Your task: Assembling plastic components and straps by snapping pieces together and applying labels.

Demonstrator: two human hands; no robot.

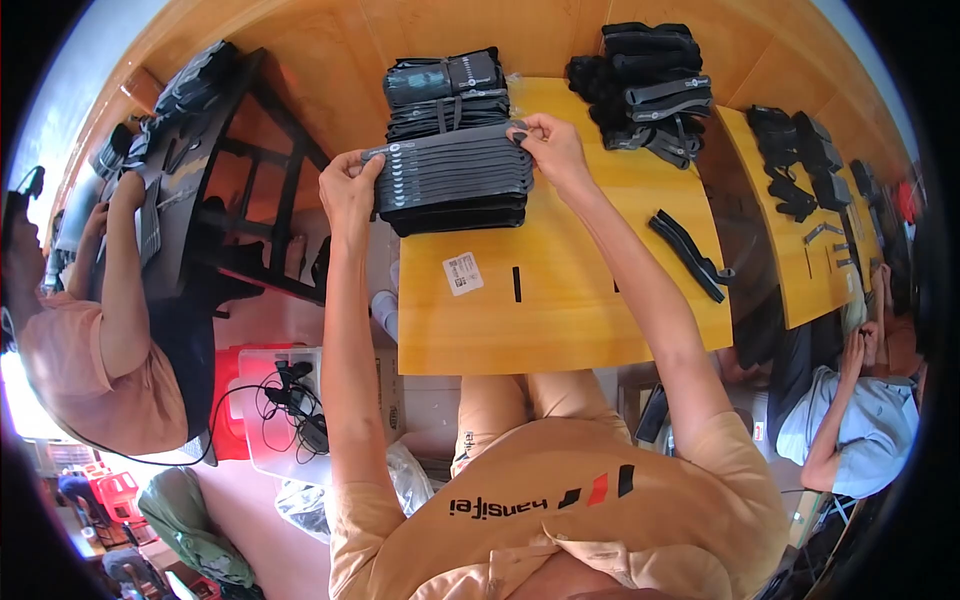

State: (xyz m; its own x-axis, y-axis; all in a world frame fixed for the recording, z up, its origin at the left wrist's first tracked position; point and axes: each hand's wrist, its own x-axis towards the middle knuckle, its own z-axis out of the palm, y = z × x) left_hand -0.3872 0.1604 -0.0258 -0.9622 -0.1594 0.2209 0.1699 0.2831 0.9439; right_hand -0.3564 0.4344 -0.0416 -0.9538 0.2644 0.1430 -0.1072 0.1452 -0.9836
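Observation:
A stack of dark grey fabric straps (455, 172), layered row on row with small pale marks along the left end, lies at the far left of the yellow table. Across its far edge, my left hand (348, 190) pinches the left end of the top grey strap (450, 143). The right end of that strap is between the thumb and fingers of my right hand (556, 152). Black fabric (455, 217) shows under the near side of the stack. Whether the top strap is lifted clear of the others I cannot tell.
Behind the stack stand more bundled black straps (445, 85). Black and grey bundles (655, 95) sit at the far right of the yellow table (580, 330). Nearer are a loose black strap (690, 255) and a white label (463, 273). People work at tables on both sides.

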